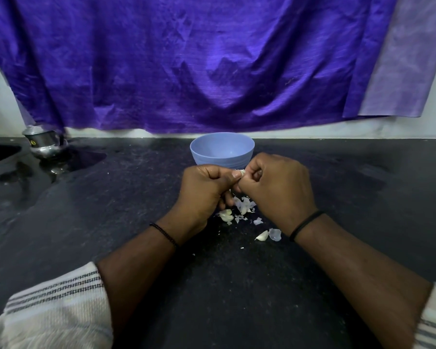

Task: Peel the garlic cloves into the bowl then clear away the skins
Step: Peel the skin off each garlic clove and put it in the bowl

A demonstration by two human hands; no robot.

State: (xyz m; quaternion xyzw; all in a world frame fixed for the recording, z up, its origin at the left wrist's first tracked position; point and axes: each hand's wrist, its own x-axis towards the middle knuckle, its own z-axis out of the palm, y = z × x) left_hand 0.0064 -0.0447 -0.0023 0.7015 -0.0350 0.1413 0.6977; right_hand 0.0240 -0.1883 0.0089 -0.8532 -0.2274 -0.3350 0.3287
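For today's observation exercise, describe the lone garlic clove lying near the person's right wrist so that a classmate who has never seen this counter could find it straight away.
Start at the blue bowl on the dark counter and come toward the viewer, past both hands to the scattered garlic skins. Nearer than that pile, beside the right wrist's black band, lies the garlic clove. It is plump, cream and curved, unlike the flat translucent skin touching its right side.

The blue bowl stood right behind both hands, near the back of the dark counter. A purple cloth hung down just behind the bowl. Loose garlic skins and a few cloves lay on the counter under and just beside the hands. A shiny metal pot stood far off at the back left. The counter to the right of the hands was open.
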